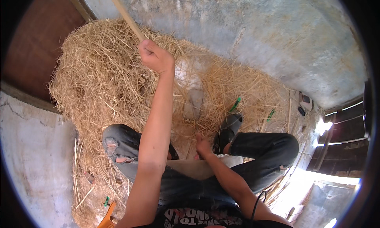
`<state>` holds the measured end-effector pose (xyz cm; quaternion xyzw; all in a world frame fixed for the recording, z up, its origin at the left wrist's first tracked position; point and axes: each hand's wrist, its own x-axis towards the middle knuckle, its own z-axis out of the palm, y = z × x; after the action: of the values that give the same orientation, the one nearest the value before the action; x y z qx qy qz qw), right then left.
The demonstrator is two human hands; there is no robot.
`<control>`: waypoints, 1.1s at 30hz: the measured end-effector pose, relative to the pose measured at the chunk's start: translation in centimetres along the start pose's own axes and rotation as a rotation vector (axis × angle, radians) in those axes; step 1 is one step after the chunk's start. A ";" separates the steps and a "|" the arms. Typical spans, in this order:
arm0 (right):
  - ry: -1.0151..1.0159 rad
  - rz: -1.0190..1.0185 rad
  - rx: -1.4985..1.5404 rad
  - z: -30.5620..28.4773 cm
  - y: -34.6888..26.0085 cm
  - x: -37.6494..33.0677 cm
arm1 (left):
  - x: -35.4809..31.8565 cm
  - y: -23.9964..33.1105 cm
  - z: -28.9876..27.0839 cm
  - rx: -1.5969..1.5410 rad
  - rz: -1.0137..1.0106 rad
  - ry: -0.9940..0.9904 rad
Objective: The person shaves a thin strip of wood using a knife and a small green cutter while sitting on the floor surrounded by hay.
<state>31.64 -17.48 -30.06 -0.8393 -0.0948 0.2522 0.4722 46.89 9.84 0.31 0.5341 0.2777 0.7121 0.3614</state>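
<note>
My left hand point(157, 57) is raised over the straw and closed round the lower end of a pale, flat strip of wood or bamboo point(127, 17). The strip tilts up and to the left, toward the wall. Low between my knees, near my feet, my right hand point(203, 147) is closed with the thumb upward. What it grips, if anything, I cannot make out. Just beyond it lies a greyish block point(194, 103) among loose straw.
A big heap of straw point(99, 65) fills the left side, with thinner straw point(249, 81) along the stained wall point(253, 26). Small green objects point(235, 104) lie on it. Near the right corner sits a dark oblong object point(302, 111). An orange object point(107, 217) is at lower left.
</note>
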 end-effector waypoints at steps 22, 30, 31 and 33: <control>0.062 0.172 0.045 0.2 4.8 0.7 | -0.3 -0.4 -1.1 0.035 -0.039 -0.002; 0.002 0.095 0.577 -4.8 -13.1 2.9 | 1.3 -1.2 -3.6 -0.008 -0.062 0.028; 0.015 0.013 0.662 -5.6 -14.9 2.4 | 0.9 -1.2 -3.5 0.009 -0.049 0.020; 0.036 -0.169 0.832 -5.9 -17.5 2.1 | 0.7 -1.1 -2.9 0.036 -0.011 0.011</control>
<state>37.85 -11.67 -13.56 -0.5707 -0.0450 0.2148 0.7913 44.24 11.00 -1.00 0.5352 0.2953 0.7077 0.3541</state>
